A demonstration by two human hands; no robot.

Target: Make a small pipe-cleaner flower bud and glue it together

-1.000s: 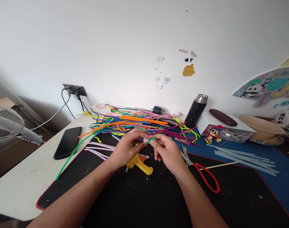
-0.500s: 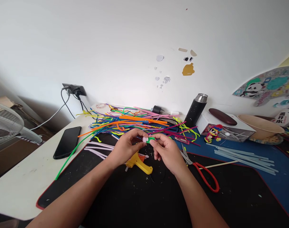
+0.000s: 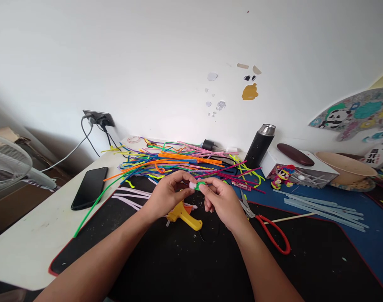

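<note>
Both forearms reach in from the bottom of the frame and converge near the centre, the wrists bent so the fingertips meet above the bench. The left hand curls with thumb and forefinger pinched, its grip closed on the pale pink end of a small green-and-pink piece; the right hand, its lower fingers folded under, has its grip closed on the green end, so the piece is held between the two just right of centre. At the right, a white box carries a dark red oval case, and pale sticks show at its front. Beside it is a beige bowl, whose contents I cannot make out. A black flask with a silver cap stands left of the box, and a bright figurine sits before it. Below the hands, a yellow glue gun lies on a black mat with a red edge; red-handled scissors lie to the right, near translucent sticks on a blue surface. Coloured pipe cleaners are heaped behind the hands, with a phone at the left. A white wall rises behind, bearing stickers and, at the left, a plugged socket; a fan shows at the left edge.
</note>
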